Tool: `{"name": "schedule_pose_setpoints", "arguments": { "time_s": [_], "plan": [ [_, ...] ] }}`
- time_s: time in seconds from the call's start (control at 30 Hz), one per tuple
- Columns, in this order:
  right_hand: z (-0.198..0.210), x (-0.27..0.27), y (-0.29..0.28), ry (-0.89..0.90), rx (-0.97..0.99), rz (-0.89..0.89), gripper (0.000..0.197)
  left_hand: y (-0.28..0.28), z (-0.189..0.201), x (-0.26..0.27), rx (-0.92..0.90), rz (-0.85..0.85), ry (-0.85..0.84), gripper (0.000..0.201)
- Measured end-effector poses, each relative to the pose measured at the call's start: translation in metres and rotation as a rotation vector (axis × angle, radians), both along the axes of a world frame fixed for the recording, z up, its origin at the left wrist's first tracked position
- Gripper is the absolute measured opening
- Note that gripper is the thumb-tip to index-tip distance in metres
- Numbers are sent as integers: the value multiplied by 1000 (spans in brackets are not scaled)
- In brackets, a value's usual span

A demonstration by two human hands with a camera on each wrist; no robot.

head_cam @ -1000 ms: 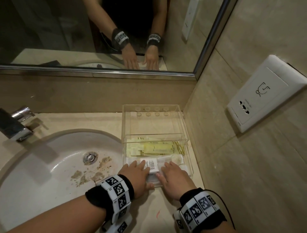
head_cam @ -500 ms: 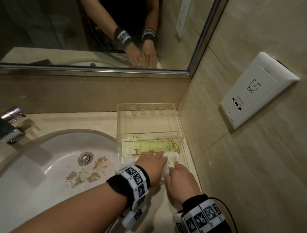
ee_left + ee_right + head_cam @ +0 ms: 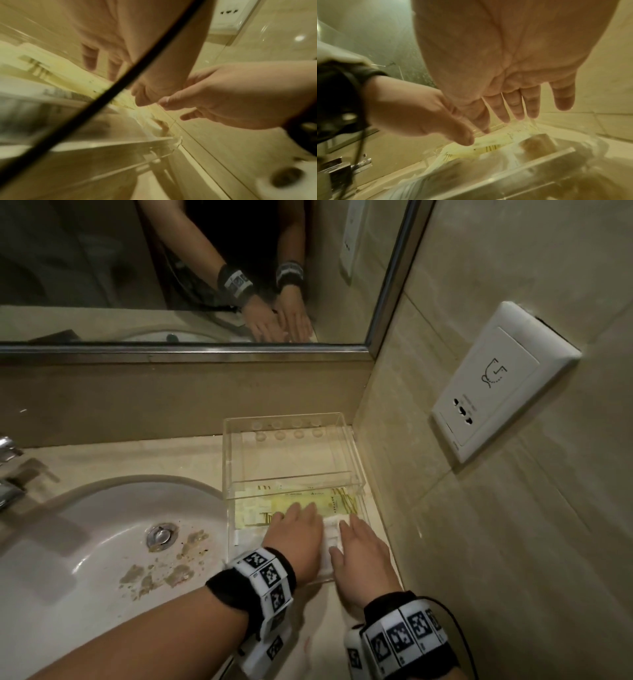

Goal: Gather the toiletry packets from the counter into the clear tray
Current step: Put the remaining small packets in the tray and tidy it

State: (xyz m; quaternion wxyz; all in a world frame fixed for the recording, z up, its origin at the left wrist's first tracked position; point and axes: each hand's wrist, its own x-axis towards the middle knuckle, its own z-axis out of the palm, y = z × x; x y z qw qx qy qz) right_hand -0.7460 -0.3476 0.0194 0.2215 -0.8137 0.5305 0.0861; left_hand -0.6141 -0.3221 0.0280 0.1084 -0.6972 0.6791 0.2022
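A clear tray (image 3: 342, 440) stands in the counter's back right corner. Yellow packets (image 3: 325, 501) lie in its near half, with white packets (image 3: 330, 537) in front of them. My left hand (image 3: 294, 522) lies flat in the tray, its straight fingers resting on the yellow packets (image 3: 496, 140). To its right, my right hand (image 3: 356, 542) is spread over the white packets with fingers straight. In the right wrist view the right hand (image 3: 522, 108) hovers just above the tray's front wall (image 3: 513, 161). The left wrist view shows the left hand (image 3: 102, 63) over a yellow packet (image 3: 60, 73).
A white sink basin (image 3: 85, 542) with brown stains lies left of the tray, a chrome faucet (image 3: 8, 474) at its far left. The tiled wall with a white socket (image 3: 496, 381) runs close along the tray's right side. A mirror (image 3: 137, 268) hangs behind.
Both hands slid forward from the tray's near edge deeper into the tray. The white packets went in with them and are now mostly covered.
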Motion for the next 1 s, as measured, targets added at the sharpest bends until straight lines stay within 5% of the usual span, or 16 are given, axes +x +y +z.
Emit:
{"name": "schedule_pose_setpoints", "arguments": {
  "time_s": [0.2,0.4,0.53,0.63,1.0],
  "plan": [
    [-12,29,-9,140,96,106,62,17,-15,26,76,144,44,68],
    [-1,10,-3,-94,23,109,68,36,0,58,-264,246,191,73],
    [2,2,-2,-43,98,204,118,46,2,88,-104,189,148,122],
    [1,9,-11,87,115,253,138,46,-3,100,13,89,92,139],
    [16,36,-49,262,96,438,146,37,-5,103,99,42,2,131]
  ]
}}
